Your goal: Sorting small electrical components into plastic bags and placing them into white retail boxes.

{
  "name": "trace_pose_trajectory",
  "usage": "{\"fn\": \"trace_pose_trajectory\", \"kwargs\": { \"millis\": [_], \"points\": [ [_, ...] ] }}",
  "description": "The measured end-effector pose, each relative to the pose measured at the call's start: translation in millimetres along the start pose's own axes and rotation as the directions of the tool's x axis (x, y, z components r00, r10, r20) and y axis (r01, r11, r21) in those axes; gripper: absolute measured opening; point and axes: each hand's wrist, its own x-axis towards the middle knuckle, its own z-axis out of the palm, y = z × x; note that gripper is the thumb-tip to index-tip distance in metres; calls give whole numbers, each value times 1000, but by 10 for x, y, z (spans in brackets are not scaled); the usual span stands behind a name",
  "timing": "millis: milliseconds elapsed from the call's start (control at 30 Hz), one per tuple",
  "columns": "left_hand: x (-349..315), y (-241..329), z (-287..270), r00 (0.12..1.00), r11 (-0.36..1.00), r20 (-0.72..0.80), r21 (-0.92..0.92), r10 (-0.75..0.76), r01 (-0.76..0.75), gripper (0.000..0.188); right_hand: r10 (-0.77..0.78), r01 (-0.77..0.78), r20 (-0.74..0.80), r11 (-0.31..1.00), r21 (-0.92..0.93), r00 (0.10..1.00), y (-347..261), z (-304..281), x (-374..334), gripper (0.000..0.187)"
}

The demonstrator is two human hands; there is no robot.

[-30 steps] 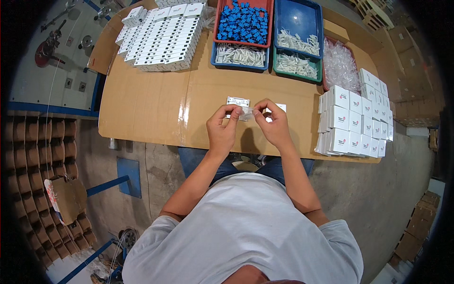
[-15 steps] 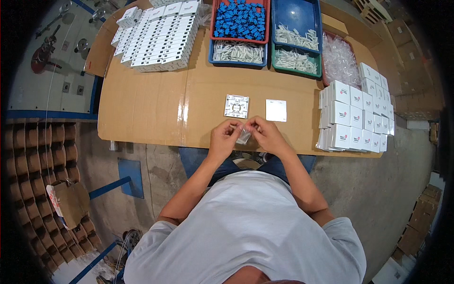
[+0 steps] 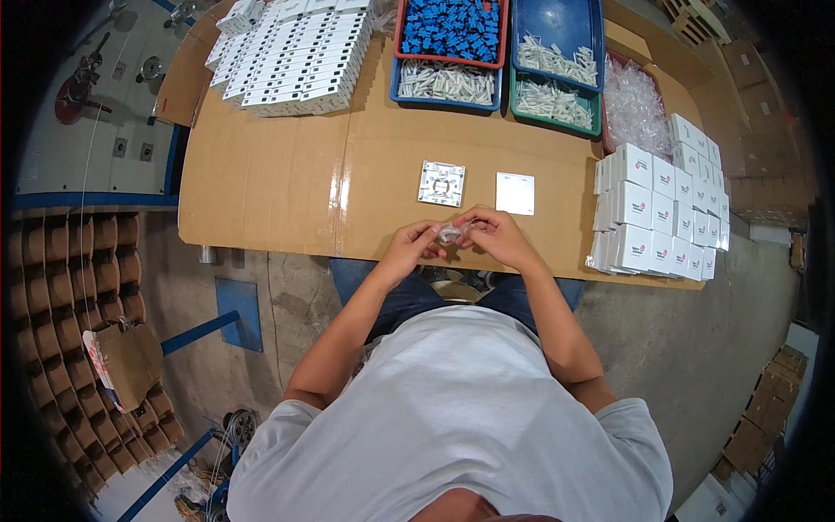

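A small crumpled clear plastic bag (image 3: 450, 233) is held between my two hands, just above the near edge of the cardboard-covered table. My left hand (image 3: 414, 245) pinches its left side, and my right hand (image 3: 496, 237) grips the right side with bent fingers. Whether anything is inside the bag is hard to make out. Just beyond my hands lies a square white switch-like frame (image 3: 442, 184) with its inner mechanism showing. To the right of that frame lies a plain white square plate (image 3: 515, 193), apart from both hands.
Stacked white boxes (image 3: 300, 65) stand far left, and more white boxes (image 3: 639, 209) at right. A red tray (image 3: 448, 61) of blue parts rests on a blue tray (image 3: 448, 103) of whitish plugs. Beside them are another blue tray (image 3: 557, 22), a green tray (image 3: 557, 125) and clear bags (image 3: 635, 104).
The plastic bag has been lifted slightly and bunched up between my fingers. Both hands have turned a little, and the whole view has shifted slightly.
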Motion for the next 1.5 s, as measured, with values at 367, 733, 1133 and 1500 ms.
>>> {"fn": "trace_pose_trajectory", "kwargs": {
  "millis": [367, 733, 1133, 1500],
  "points": [
    [590, 457, -239, 691, 282, 21, 904, 722, -322, 20, -497, 272, -188, 709, -651, 847, 86, -88, 724, 13],
    [703, 408, -300, 610, 121, 128, 929, 782, -350, 13, -625, 251, -37, 365, -897, 779, 198, -83, 774, 8],
    [648, 656, -417, 708, -41, 396, 886, 584, -462, 10, -544, 175, -19, 304, -936, 839, 269, -71, 799, 12],
    [496, 614, -366, 595, -354, 601, 798, 534, -488, 32, -560, 163, 130, 9, -987, 818, 212, 11, 616, 5]
  ]
}}
